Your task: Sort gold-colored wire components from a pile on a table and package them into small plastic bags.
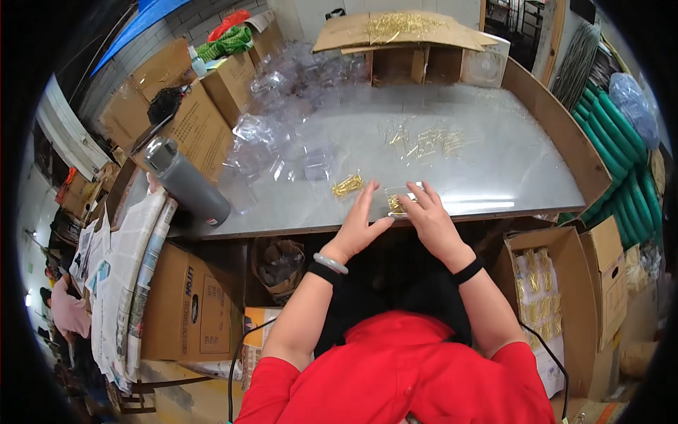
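A small clear plastic box (391,191) with gold-coloured metal pieces (395,205) in it lies at the table's near edge. My right hand (436,227) has its fingers bent over the right side of this box and grips it there. Just left of the box, my left hand (359,225) is open, fingers stretched forward and thumb apart, holding nothing. Beyond its fingertips sits a small heap of gold-coloured pieces (348,185). More thin gold pieces (427,141) are scattered farther back on the metal tabletop (501,159).
Empty clear plastic boxes (261,134) pile up at the back left. A grey bottle (187,182) stands at the left edge. At the back, cardboard (339,32) carries more gold pieces. A carton (575,283) with packed gold pieces stands low right; newspapers (116,283) hang left.
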### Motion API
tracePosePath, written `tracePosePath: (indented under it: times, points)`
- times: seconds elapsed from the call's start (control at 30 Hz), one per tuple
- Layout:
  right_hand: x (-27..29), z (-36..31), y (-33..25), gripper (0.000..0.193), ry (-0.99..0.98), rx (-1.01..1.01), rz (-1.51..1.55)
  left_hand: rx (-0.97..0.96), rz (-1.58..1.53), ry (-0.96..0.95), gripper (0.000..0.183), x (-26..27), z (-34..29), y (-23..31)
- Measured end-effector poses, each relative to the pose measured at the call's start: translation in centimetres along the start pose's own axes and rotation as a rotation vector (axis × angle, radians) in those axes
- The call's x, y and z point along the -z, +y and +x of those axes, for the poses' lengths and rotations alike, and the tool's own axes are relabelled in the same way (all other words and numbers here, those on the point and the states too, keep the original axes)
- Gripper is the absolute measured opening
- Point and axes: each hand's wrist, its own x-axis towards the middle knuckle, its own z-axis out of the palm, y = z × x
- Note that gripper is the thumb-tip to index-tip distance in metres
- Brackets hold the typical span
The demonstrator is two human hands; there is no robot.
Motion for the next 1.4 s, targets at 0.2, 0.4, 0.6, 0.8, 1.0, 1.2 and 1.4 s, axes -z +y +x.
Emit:
tracePosePath:
  times: [0.2, 0.4, 0.6, 0.8, 1.0, 1.2, 1.4]
  points:
    - [-0.6, 0.2, 0.9, 0.043, 0.053, -0.083, -0.106, 0.009, 0.084, 0.084, 0.076, -0.6, -1.2, 0.2]
    - [-0.2, 2.0, 1.7, 0.058, -0.148, -0.031, -0.053, -0.086, 0.356, 0.003, 0.071, -1.1, 0.2, 1.3]
    - [3.7, 5.6, 11.9, 0.069, -0.176, -0.300, 0.056, -0.116, 0.544, -0.053, 0.066, -2.2, 0.7, 2.2]
    - [4.2, 8.2, 25.3, 0.091, -0.400, -0.713, -0.062, -0.116, 0.523, -0.047, 0.063, -2.6, 1.3, 3.0]
    - [-0.5, 13.0, 21.9, 0.090, -0.550, -0.374, -0.115, -0.087, 0.474, -0.046, 0.061, -2.6, 1.6, 3.2]
    - [0.8, 9.9, 17.9, 0.058, -0.552, -0.016, -0.077, -0.034, 0.491, -0.060, 0.056, -2.8, 2.3, 2.9]
    - [6.0, 5.7, 16.0, 0.059, -0.622, -0.142, -0.069, 0.046, 0.501, -0.032, 0.064, -3.5, 4.9, 2.2]
